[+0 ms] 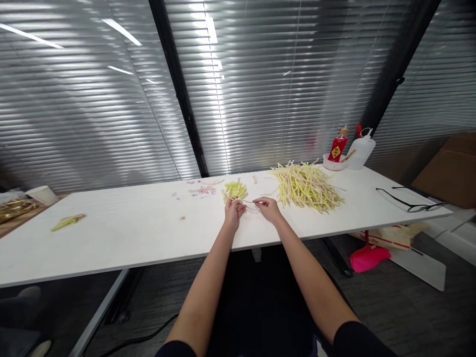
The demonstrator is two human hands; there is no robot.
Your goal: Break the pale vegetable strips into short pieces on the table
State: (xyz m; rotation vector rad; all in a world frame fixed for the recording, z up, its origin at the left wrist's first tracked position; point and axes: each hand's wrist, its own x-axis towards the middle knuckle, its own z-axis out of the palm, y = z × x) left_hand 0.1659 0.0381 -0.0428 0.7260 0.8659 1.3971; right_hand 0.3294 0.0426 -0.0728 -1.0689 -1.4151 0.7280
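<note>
My left hand (234,212) and my right hand (269,208) are close together over the middle of a white table (141,233). A thin pale strand (248,202) runs between them, and both sets of fingers are closed on its ends. Just behind my left hand lies a small heap of short yellow and cream strips (235,189). To the right of my right hand spreads a large pile of long yellow and cream strips (307,186). What the strips are made of is too small to tell.
Small pink and purple rubber bands (206,190) lie scattered left of centre. A bundle of yellow strips (67,221) rests far left. At the back right are a red-labelled bottle (337,146), a bowl (333,164) and a white squeeze bottle (360,151). Glasses (412,207) lie near the right edge.
</note>
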